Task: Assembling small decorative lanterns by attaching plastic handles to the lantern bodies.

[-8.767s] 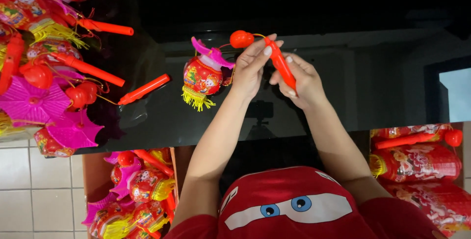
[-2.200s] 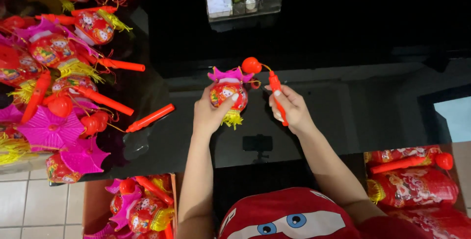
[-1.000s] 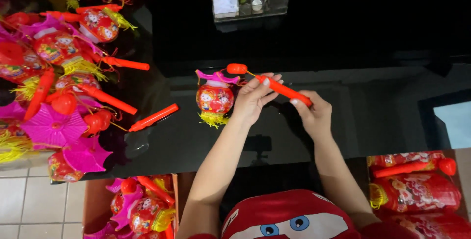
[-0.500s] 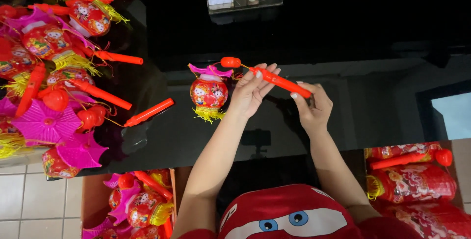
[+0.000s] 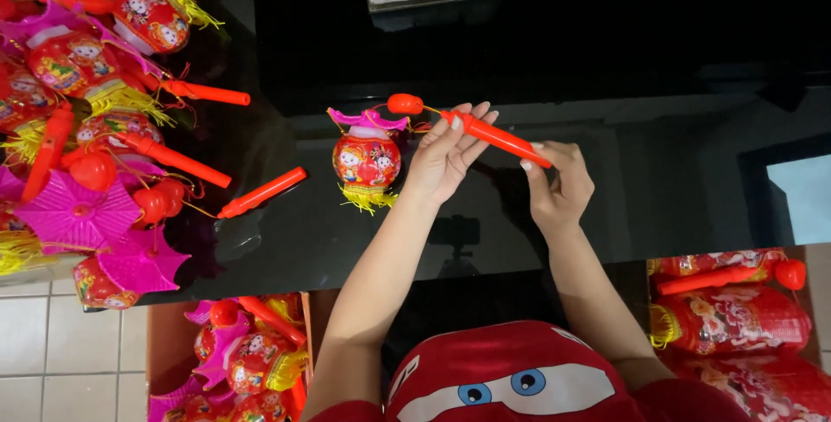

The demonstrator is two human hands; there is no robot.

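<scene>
Two hands are kept on one orange stick (image 5: 495, 135), held level above the dark glossy surface (image 5: 606, 214): the left hand (image 5: 446, 158) is closed around the end near the red bulb (image 5: 404, 103), the right hand (image 5: 558, 184) pinches the far tip, so the red lantern (image 5: 367, 159) with its pink top and yellow fringe hangs just beside the left hand. Whether the lantern rests on the surface cannot be told. More lanterns (image 5: 86, 128) are heaped at the left, cut off by the frame.

Lantern pile (image 5: 86, 119), possibly boxed lanterns (image 5: 242, 357)
</scene>
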